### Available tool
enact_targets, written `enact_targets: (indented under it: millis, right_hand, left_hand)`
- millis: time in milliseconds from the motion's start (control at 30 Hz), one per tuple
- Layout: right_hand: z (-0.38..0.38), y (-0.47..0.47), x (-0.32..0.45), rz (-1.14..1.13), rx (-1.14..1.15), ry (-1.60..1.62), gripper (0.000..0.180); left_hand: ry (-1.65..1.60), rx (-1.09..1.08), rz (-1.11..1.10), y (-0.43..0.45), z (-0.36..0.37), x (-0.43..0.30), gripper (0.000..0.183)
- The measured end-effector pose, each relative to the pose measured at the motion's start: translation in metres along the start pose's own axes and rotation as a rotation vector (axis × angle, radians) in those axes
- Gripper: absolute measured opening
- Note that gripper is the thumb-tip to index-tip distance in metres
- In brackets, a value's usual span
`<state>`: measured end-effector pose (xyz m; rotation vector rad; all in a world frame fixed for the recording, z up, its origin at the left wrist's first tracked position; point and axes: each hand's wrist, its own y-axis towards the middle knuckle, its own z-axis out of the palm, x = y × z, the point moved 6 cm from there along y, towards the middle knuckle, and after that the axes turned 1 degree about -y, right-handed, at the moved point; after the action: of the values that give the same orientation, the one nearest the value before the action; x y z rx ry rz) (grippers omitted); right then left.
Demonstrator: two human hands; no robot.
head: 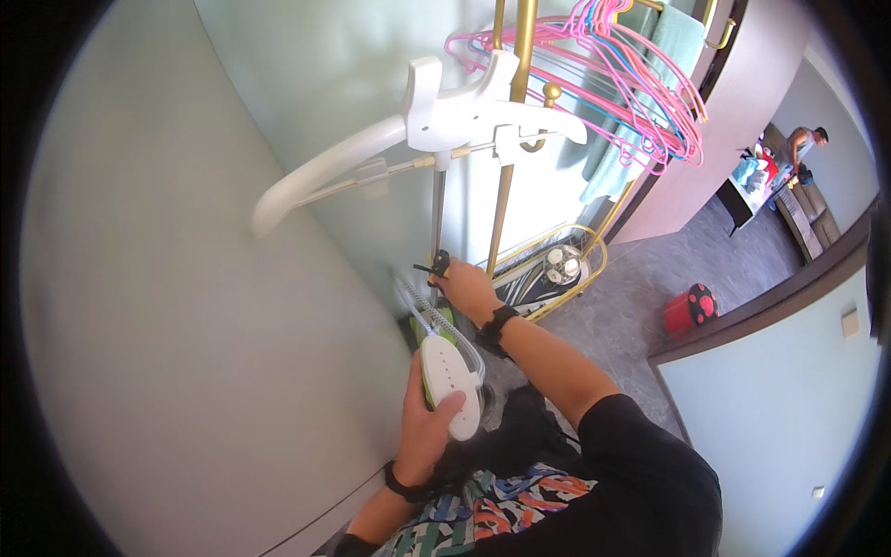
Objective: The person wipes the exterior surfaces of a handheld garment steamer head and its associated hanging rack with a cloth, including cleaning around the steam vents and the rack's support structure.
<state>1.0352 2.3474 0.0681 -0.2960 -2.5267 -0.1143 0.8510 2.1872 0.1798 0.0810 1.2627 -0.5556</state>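
Observation:
My left hand (426, 425) grips the white and green head of a garment steamer (451, 379), its perforated plate facing up. A braided hose (456, 334) loops behind the head. My right hand (470, 289) is closed on a small black and yellow fitting (440, 264) at the steamer's metal pole (438, 209); my fingers partly hide it, so its exact kind is unclear. Atop the pole sits a white hanger bracket (445, 122) with a clip bar below. Part of a green base (445, 320) shows low behind the hose.
A gold rack (502, 209) stands behind the pole, hung with pink and blue hangers (647, 111) and a green towel (672, 49). Its wire basket (598, 271) holds several items. A wall (174, 313) is close on my left. Beyond the doorway, a person (798, 150) stands beside a table (739, 198); a red bin (689, 310) is nearer.

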Motion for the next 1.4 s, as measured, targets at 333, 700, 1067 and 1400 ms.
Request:
enact_targets:
  millis: [333,700,1067,1400]
  right_hand:
    - [-0.278,-0.117,0.152,-0.905,-1.036,0.099,0.058]
    - [-0.298,-0.031,0.206,-0.922,-0.492,-1.075,0.019]
    - [-0.289,-0.034,0.190,-1.023,-0.728,-0.828,0.014]
    - [-0.299,-0.044,0.193,-0.968,-0.957,-0.964,0.022]
  left_hand:
    - [-0.081,-0.010,0.086,-0.009,-0.003,0.003,0.081]
    - [-0.015,0.073,0.074,-0.010,-0.001,0.002,0.084]
    - [0.044,0.067,0.124,-0.015,-0.005,0.006,0.082]
    - [0.004,0.113,0.098,-0.018,-0.001,-0.001,0.083]
